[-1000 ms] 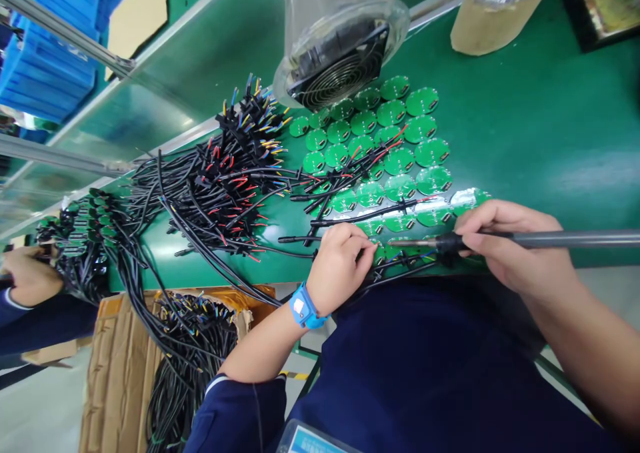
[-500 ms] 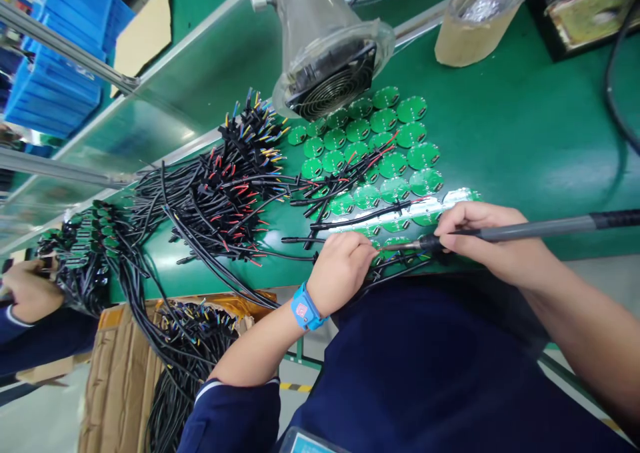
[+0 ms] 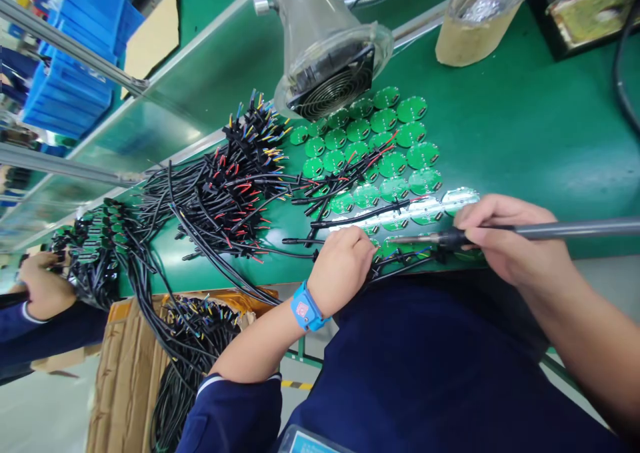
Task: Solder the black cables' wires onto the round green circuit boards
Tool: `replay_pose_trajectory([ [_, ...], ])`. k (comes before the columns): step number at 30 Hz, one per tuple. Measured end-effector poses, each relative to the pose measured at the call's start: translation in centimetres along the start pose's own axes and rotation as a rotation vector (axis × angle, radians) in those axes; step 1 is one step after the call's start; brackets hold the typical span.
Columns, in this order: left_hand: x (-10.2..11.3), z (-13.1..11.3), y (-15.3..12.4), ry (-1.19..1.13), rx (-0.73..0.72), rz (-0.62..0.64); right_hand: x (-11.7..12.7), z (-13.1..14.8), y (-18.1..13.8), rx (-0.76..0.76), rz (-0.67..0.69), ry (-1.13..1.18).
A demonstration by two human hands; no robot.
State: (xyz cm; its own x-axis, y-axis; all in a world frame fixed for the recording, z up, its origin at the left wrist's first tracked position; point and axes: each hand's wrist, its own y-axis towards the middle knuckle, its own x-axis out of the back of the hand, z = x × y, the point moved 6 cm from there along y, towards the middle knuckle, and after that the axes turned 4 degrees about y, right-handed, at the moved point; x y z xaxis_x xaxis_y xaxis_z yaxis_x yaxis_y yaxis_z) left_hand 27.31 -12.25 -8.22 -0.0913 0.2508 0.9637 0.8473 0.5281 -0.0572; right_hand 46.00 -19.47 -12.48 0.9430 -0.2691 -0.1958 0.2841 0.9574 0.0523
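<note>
We grip the slim grey metal soldering iron (image 3: 500,234) in our right hand (image 3: 515,246), tip over a round green circuit board (image 3: 400,245) at the smooth green bench's (image 3: 525,126) near edge. Our left hand (image 3: 343,266) pinches a black rubber-sheathed cable (image 3: 400,263) against that board.

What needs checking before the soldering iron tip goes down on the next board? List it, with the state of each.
1. Right hand grips the soldering iron near its front end: ok.
2. Iron tip lies over the round green boards at the near table edge: ok; whether it touches a pad, cannot tell.
3. Left hand rests closed by the tip, on the near boards; whether it pins a wire, cannot tell.
4. Blue wrist strap on the left wrist: ok.
5. Fume extractor sits behind the boards, its grille facing them: ok; running, cannot tell.
6. Loose black cables cross several boards: not ok.
</note>
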Motion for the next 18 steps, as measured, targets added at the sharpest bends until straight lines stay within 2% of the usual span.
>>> replay_pose_trajectory([
  [5,0.1,-0.6,0.0,0.112,-0.017,0.05,1.1,1.3,-1.6,0.158,-0.205,0.211],
  [9,0.7,-1.0,0.3,0.274,-0.046,0.102,1.7,1.0,-2.5,0.215,-0.348,0.149],
  [12,1.3,-1.2,1.9,0.269,-0.038,0.142,2.0,0.6,-2.6,0.233,-0.399,0.119],
  [13,1.5,-1.2,2.9,0.231,-0.026,0.108,2.0,0.4,-2.6,0.221,-0.412,0.137],
  [15,2.1,-1.5,5.0,0.159,-0.03,-0.062,2.1,0.2,-2.5,0.181,-0.437,0.177],
  [18,1.5,-1.7,7.9,0.111,-0.063,-0.209,2.0,0.4,-2.3,0.126,-0.446,0.197],
])
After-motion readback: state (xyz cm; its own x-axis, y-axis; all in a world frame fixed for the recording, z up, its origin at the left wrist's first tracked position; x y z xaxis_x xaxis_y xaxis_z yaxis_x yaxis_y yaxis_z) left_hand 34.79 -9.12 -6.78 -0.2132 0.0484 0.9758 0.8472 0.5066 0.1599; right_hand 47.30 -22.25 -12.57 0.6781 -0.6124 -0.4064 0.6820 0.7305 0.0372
